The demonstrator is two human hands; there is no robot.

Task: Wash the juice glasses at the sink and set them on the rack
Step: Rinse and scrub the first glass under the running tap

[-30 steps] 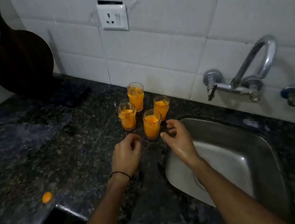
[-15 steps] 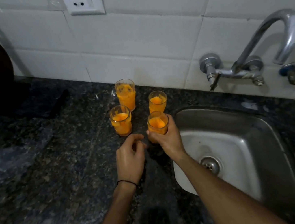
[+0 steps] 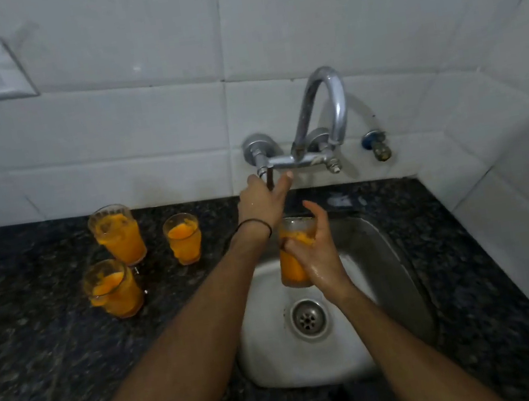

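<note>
Washing had barely begun: right hand (image 3: 318, 257) gripped one full glass (image 3: 293, 257) over the sink (image 3: 400, 283); left hand (image 3: 261, 200) pinched the tap handle (image 3: 269, 176); three glasses (image 3: 147, 247) waited left of the sink.

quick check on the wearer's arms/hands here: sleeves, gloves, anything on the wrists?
Both forearms are bare to the frame edge: no sleeves and no gloves in view. The left hand has a thin dark band round its wrist, like a thread or hair tie. The right hand wears nothing visible and looks wet, with a sheen across its back. No rings or watch can be seen.
</note>
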